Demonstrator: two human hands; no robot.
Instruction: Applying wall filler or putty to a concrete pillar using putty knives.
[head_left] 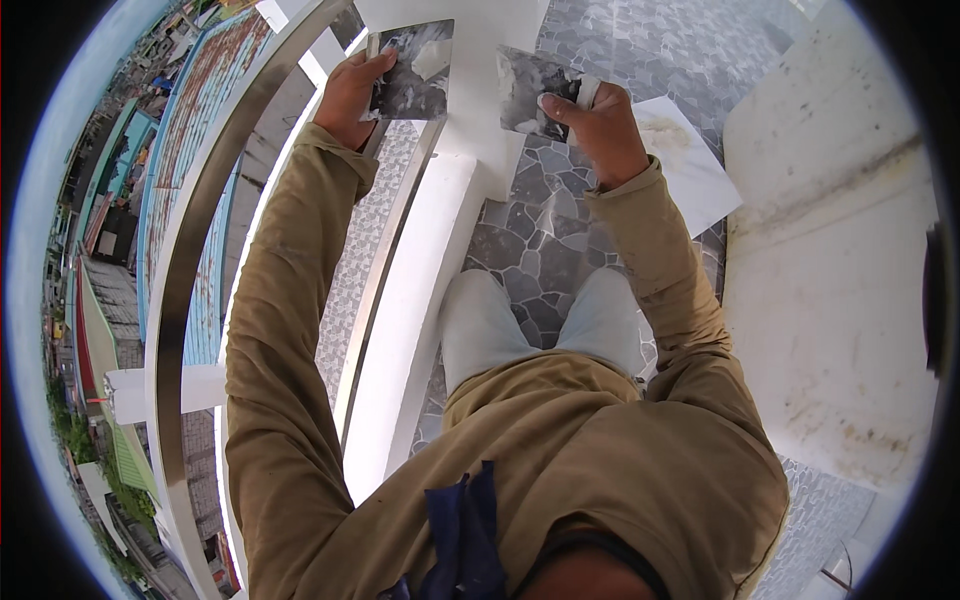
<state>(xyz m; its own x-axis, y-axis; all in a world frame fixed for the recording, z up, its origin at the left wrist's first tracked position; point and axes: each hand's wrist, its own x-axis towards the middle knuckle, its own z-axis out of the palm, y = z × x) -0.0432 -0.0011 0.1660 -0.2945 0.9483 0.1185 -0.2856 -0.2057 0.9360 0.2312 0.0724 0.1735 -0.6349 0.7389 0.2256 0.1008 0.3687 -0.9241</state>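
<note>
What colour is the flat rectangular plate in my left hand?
Dark grey with white smears; the plate shows best in head view.

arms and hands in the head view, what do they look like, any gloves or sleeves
The left sleeve and right sleeve are long, khaki-brown cloth, loose and creased, and match the rest of the top. The left cuff flares open at the wrist. The left hand and right hand are bare, with no gloves.
</note>
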